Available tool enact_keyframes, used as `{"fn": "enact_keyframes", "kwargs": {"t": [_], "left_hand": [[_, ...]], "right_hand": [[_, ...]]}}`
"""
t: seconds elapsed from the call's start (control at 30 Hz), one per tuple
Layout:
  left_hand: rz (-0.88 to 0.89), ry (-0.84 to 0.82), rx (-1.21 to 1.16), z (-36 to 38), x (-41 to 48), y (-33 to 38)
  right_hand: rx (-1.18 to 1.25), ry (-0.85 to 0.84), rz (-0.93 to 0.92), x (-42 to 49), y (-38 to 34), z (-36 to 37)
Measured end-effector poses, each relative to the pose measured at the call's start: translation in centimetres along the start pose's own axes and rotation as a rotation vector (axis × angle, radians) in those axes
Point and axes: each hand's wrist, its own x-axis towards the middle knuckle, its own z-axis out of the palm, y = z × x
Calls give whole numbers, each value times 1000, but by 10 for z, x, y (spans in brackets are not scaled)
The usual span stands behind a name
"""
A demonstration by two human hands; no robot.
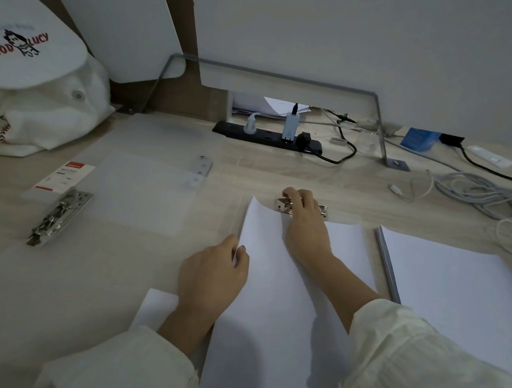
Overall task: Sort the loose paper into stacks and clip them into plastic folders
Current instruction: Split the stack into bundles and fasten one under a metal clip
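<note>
A thin stack of white paper (273, 283) lies in front of me on a clear plastic folder (345, 217). My left hand (212, 277) pinches the stack's left edge, which is lifted and curled. My right hand (303, 223) reaches over the paper, its fingers gripping the metal clip (283, 207) at the folder's top edge. A thicker pile of white paper (451, 287) lies to the right. Another clear folder (148, 194) lies open at the left with its metal clip (59, 217) and a red-and-white label (64, 176).
A white cloth bag with a printed cap (32, 72) sits at the far left. A black power strip (266, 136) with plugs lies at the back, under a grey metal monitor stand (379, 132). Tangled grey cables (480, 193) cover the right rear of the wooden desk (265, 167).
</note>
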Motion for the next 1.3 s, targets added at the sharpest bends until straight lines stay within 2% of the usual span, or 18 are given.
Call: {"fn": "enact_keyframes", "kwargs": {"t": [0.1, 0.2, 0.33, 0.43, 0.53, 0.63, 0.87, 1.03, 1.17, 1.3], "left_hand": [[10, 0, -29, 0, 0, -1], [-10, -6, -54, 1, 1, -2], [-43, -27, -91, -2, 0, -1], [-62, -34, -109, -2, 0, 0], [-79, -38, -136, -3, 1, 1], [-90, -39, -179, -4, 1, 1], [-63, 29, -309, -4, -9, 5], [-46, 50, -419, -3, -10, 7], [-67, 20, -437, 0, -8, 5], [-138, -107, -296, -3, 7, 8]], "right_hand": [[220, 90, 77, 5, 1, -6], [450, 144, 234, 20, 6, -20], [424, 205, 403, 33, 27, -37], [336, 173, 560, 29, 49, -44], [161, 130, 476, 24, 59, -48], [210, 107, 421, 21, 57, -61], [244, -88, 549, -6, 62, -100], [215, -286, 592, -48, 57, -101], [142, -284, 622, -59, 50, -102], [69, -238, 603, -63, 47, -100]]}}
